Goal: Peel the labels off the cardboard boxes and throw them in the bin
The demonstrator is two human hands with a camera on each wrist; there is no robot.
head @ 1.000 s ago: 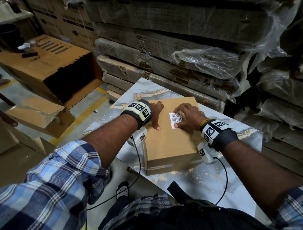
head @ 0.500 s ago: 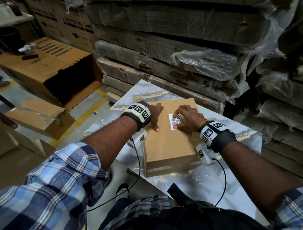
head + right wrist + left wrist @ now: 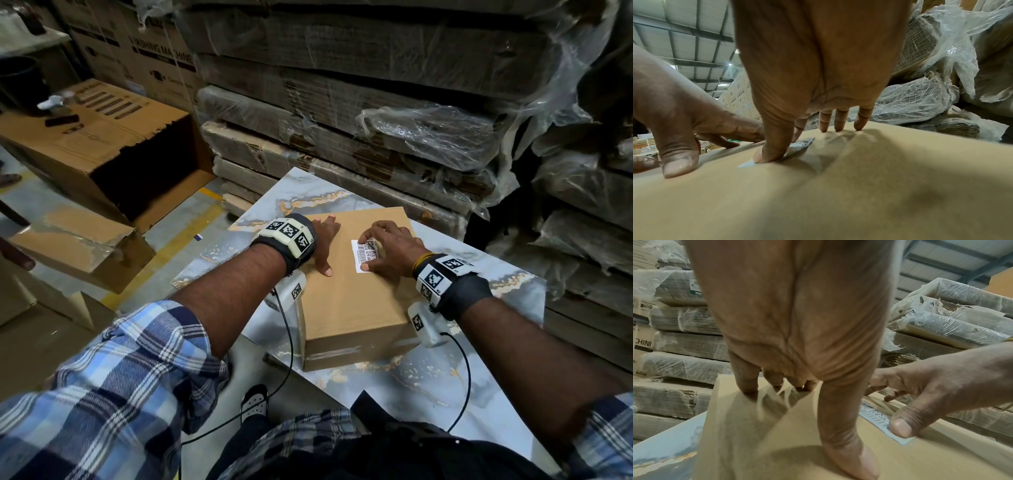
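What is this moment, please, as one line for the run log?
left hand: presses brown cardboard box | right hand: works at white barcode label | label: still stuck

The head view looks steeply down and forward from above, both forearms reaching up from the lower frame to a cardboard box [image 3: 356, 291] at center, on a marbled tabletop [image 3: 445, 377]. The left wrist view sits very close behind the left hand [image 3: 797, 321], skimming the box top toward wrapped stacks. The right wrist view does likewise behind the right hand [image 3: 818, 65]. All three share the box top and its label [image 3: 365, 255]; each wrist view catches the other hand at its edge.
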